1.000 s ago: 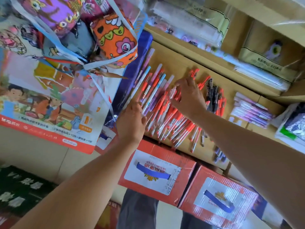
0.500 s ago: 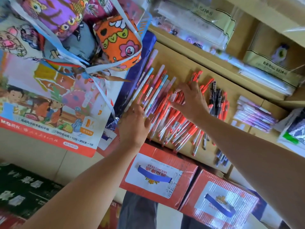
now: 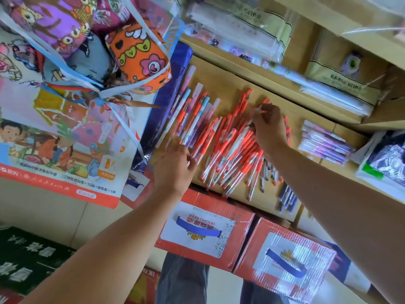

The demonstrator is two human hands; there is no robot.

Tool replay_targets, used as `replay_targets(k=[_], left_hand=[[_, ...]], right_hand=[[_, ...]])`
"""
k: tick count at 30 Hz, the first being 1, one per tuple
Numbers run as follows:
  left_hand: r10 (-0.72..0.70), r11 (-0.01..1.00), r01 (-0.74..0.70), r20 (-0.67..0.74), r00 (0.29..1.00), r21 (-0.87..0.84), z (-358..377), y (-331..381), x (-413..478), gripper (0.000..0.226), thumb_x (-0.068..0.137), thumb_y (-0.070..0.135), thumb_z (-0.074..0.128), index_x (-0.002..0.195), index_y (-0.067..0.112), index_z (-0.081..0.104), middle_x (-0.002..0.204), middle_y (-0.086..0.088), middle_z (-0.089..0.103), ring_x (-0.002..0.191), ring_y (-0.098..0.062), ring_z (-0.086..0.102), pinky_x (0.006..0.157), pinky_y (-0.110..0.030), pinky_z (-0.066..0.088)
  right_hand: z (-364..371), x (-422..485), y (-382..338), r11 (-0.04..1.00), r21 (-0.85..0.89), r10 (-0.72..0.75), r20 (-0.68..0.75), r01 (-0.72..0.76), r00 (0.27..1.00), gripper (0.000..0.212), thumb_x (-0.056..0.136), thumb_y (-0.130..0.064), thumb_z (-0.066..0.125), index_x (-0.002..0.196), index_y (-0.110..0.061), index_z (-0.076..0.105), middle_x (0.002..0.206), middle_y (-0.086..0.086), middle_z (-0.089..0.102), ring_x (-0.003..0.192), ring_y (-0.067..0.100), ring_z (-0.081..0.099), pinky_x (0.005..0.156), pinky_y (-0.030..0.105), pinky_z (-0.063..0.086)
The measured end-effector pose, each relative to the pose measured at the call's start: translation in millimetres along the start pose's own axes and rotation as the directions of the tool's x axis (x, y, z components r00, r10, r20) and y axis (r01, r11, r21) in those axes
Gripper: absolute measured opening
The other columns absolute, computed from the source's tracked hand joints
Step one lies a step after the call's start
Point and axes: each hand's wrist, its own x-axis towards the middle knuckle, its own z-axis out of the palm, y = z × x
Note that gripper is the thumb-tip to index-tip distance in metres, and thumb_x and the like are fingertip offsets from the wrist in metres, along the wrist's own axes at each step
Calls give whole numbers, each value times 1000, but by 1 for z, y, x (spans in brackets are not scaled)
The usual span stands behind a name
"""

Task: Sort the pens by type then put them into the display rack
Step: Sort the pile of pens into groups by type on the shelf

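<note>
Far to my left hangs a glossy printed poster [image 3: 54,139], flat and slick, and above it a bunch of soft cloth pouches [image 3: 140,55] in owl and flower prints, tied with a thin pale ribbon [image 3: 72,73]. A crinkled blue plastic wrapper [image 3: 175,80] runs down beside them and marks the left limit of the tan shelf [image 3: 225,84], a smooth matt board. Just beside the wrapper lie the pastel pens [image 3: 192,110], slim straight sticks with pink and light blue caps, side by side and slanted. My left hand [image 3: 173,170] is at their lower ends near the shelf's front edge, fingers curled onto the tips; whether it grips one I cannot tell. Next comes the heap of red pens [image 3: 230,148], clear barrels with red grips and caps, crossing and touching one another, the lowest tips reaching the front edge. My right hand [image 3: 268,128] is at the far side of the heap, fingertips narrowed to a pinch round a single pen [image 3: 259,109], which is blurred. Right of my forearm a few dark pens [image 3: 287,197] lie near the front edge, and further right the purple pens [image 3: 324,142] sit in clear shiny packs, well apart from the heap. Bare board shows behind the heap, up to the edge of the shelf above. Below the front edge stand two red cardboard boxes [image 3: 198,197] with blue strap handles, close under my arms.
</note>
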Motion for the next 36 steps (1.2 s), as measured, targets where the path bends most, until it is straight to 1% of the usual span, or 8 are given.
replay_targets(k=[4, 6, 11, 14, 17, 20, 24, 36], left_hand=[[219, 919, -161, 126, 967, -360, -2, 32, -3, 40, 97, 49, 34, 92, 18, 59, 78, 8, 62, 66, -8, 60, 66, -29, 53], [296, 897, -213, 170, 940, -387, -1, 49, -5, 34, 97, 46, 41, 97, 18, 60, 80, 10, 61, 66, -7, 57, 67, -27, 49], [346, 899, -253, 228, 910, -357, 6, 74, -6, 22, 99, 34, 46, 91, 16, 55, 66, 12, 51, 55, -3, 48, 50, -16, 30], [376, 895, -304, 187, 908, -326, 10, 79, -8, 22, 97, 30, 49, 86, 14, 59, 72, 4, 58, 60, -14, 55, 59, -32, 47], [351, 928, -328, 123, 928, -176, 17, 83, -12, 12, 90, 20, 57, 100, 16, 62, 97, -2, 58, 83, -18, 58, 73, -36, 52], [317, 944, -329, 215, 924, 23, 25, 91, -16, 42, 87, 23, 59, 128, 20, 52, 122, -6, 46, 111, -24, 49, 91, -37, 47], [239, 943, -283, 232, 943, 176, 30, 104, -23, 54, 85, 29, 60, 135, 17, 42, 134, -8, 33, 123, -27, 38, 102, -41, 39], [204, 957, -239, 211, 956, 161, 37, 121, -43, 52, 88, 21, 55, 138, 14, 41, 150, -14, 24, 139, -32, 23, 115, -45, 23]], right_hand=[[-10, -20, 12, 996, 14, 87, 197, -91, 977, 13, 98, -14, 52, 106, -7, 46, 72, 5, 64, 55, 11, 57, 51, 24, 46], [-14, -29, 18, 993, 45, 94, 213, -106, 972, 14, 97, -13, 55, 106, -6, 48, 71, 6, 64, 56, 12, 58, 53, 25, 49], [-34, -44, 30, 979, 92, 151, 271, -182, 951, 10, 94, -11, 58, 104, -11, 60, 76, 0, 66, 62, 9, 58, 57, 22, 48], [-43, -54, 39, 982, -92, 185, 330, -164, 925, 8, 94, -16, 57, 87, -17, 61, 74, -3, 60, 67, 11, 57, 64, 25, 46], [-57, -59, 53, 981, -57, 195, 209, -187, 958, 21, 96, -22, 54, 76, -18, 52, 64, -1, 51, 64, 19, 49, 63, 33, 40], [-77, -61, 71, 975, -76, 215, 90, -209, 972, 15, 98, -31, 50, 86, -22, 52, 61, -1, 54, 55, 16, 50, 56, 29, 40], [-99, -62, 91, 962, -110, 255, 57, -248, 965, 9, 96, -29, 52, 99, -21, 53, 79, 5, 62, 61, 19, 57, 53, 29, 44], [-129, -68, 103, 958, -232, 190, 60, -171, 980, 22, 92, -30, 61, 109, -16, 56, 82, -6, 58, 57, 11, 50, 50, 25, 41]])
